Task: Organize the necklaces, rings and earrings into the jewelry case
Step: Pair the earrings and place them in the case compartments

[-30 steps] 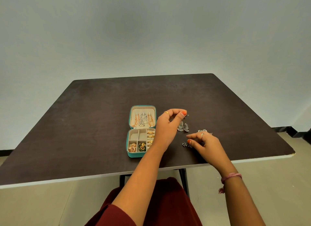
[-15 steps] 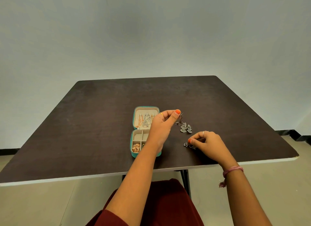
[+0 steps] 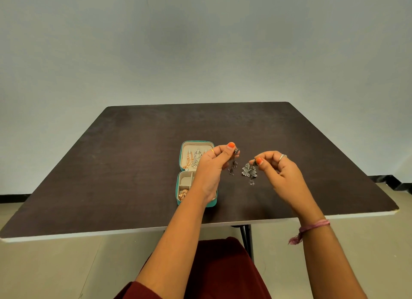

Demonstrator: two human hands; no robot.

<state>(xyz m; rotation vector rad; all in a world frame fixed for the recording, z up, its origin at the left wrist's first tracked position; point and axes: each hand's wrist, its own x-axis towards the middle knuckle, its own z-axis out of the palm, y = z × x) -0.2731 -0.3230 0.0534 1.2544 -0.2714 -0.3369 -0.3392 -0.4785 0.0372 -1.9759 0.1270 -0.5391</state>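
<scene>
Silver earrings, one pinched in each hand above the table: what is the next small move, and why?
Probably carry the left hand with its earring back over the open jewelry case and lower it into the bare upper-left compartment. Both earrings hang clear of the table, and the case lies right under that wrist.

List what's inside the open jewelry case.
Jewelry case: chains hang in the lid; a gold filigree piece sits in the front-left compartment. The left hand covers the right compartments.
</scene>
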